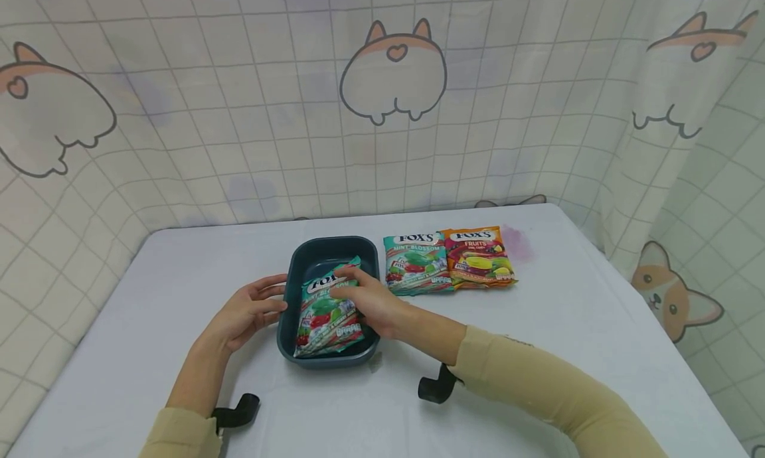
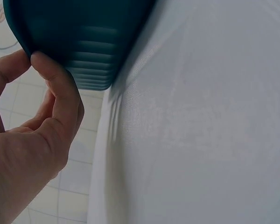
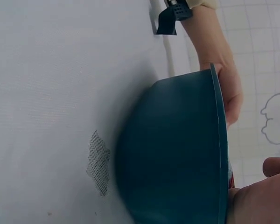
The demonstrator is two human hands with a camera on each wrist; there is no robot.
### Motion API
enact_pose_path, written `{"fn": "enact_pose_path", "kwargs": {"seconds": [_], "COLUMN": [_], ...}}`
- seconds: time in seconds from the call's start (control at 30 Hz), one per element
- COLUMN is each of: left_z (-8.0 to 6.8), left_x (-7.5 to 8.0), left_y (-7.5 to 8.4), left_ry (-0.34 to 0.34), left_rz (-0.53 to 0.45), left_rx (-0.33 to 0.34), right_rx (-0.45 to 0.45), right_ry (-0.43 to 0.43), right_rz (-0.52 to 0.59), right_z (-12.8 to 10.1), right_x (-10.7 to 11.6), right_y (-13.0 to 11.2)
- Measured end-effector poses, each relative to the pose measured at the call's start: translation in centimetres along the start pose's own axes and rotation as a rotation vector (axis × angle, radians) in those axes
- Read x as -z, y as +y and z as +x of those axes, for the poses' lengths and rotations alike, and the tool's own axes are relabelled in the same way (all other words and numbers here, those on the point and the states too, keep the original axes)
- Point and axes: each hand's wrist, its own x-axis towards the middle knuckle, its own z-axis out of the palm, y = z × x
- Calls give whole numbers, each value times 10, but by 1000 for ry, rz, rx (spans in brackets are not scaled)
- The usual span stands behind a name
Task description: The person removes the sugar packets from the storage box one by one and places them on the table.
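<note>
A dark teal plastic basin (image 1: pixel 289 328) stands on the table in the head view. In it lies a green FOX'S Mint Blossom candy bag (image 1: pixel 323 312), slanted, with another wrapper edge showing beneath. My right hand (image 1: pixel 379 305) reaches over the basin's right rim and holds this bag near its right side; the thumb is mostly hidden. At the left rim, my left hand (image 1: pixel 248 312) holds the basin's edge. In the left wrist view, the fingertips of the left hand (image 2: pixel 42 121) meet at the rim. The right wrist view shows the right hand (image 3: pixel 263 198) partly, beside the rim.
Right of the basin, another green Mint Blossom bag (image 1: pixel 415 265) and an orange-red FOX'S Fruits bag (image 1: pixel 478 259) lie side by side. A white cloth covers the table (image 1: pixel 538 352). Behind it hangs a checked curtain (image 1: pixel 299 139) with dog drawings. Black wrist mounts (image 1: pixel 436 386) sit under both forearms.
</note>
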Motion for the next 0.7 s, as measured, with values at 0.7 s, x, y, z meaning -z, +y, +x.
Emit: {"fn": "enact_pose_path", "kwargs": {"seconds": [0.7], "left_z": [1], "left_x": [1], "left_y": [0], "left_ry": [-4], "left_rz": [-5], "left_rx": [-2], "right_rx": [44], "right_ry": [-16], "right_rz": [-78], "right_z": [7], "right_x": [-2], "right_y": [8]}}
